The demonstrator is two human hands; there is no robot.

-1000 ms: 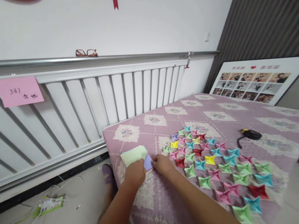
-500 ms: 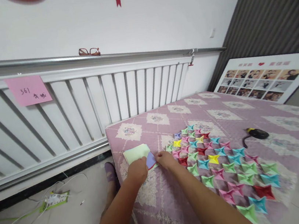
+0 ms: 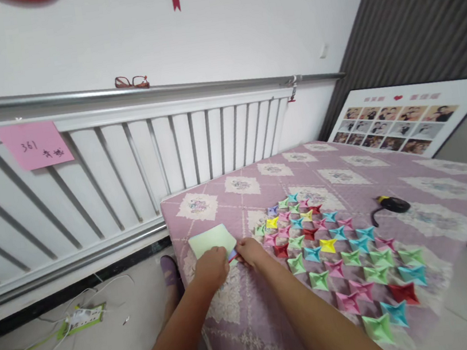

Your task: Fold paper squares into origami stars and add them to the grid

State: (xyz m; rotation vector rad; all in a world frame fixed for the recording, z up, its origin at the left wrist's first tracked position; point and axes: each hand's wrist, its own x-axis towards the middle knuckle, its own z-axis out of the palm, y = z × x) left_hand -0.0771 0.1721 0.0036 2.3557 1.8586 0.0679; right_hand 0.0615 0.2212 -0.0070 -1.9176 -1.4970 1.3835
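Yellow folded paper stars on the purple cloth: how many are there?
3. First yellow star near the group's left edge; second yellow star beside a red paper star; third yellow star right of a light-blue paper star. The right forearm may hide others.

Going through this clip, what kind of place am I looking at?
Probably a room in a home: a wall radiator, a flower-patterned cloth over what may be a table or bed, and a board of couple photos suggest it.
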